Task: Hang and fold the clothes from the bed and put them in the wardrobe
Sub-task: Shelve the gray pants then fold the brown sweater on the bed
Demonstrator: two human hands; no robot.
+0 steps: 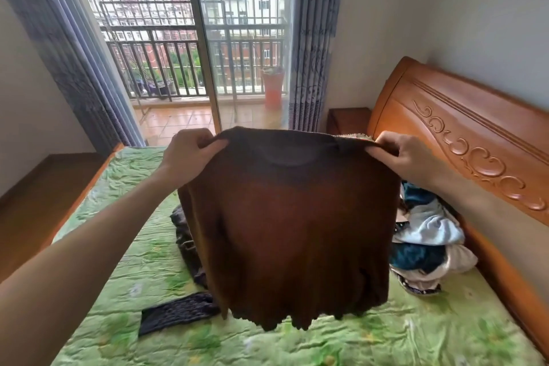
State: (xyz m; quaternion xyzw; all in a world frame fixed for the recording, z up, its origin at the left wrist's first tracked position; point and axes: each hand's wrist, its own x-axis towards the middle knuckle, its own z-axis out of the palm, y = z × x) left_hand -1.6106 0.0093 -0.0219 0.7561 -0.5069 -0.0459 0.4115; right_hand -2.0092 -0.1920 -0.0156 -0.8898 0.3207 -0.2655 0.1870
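A brown sweater held up by its shoulders over the bed.

The left hand pinches one shoulder of the brown sweater and the right hand pinches the other, fingers curled tight on the knit, so the garment hangs flat and spread between them, its scalloped hem just above the green bedspread. Behind it, toward the headboard side of the bed, lies a heap of clothes in blue, white and dark cloth. A dark garment shows at the sweater's left edge, partly hidden, and a dark knitted piece lies flat on the bedspread nearer the bed's front edge. Beyond the far edge of the bed stand the glass balcony door and grey curtains.
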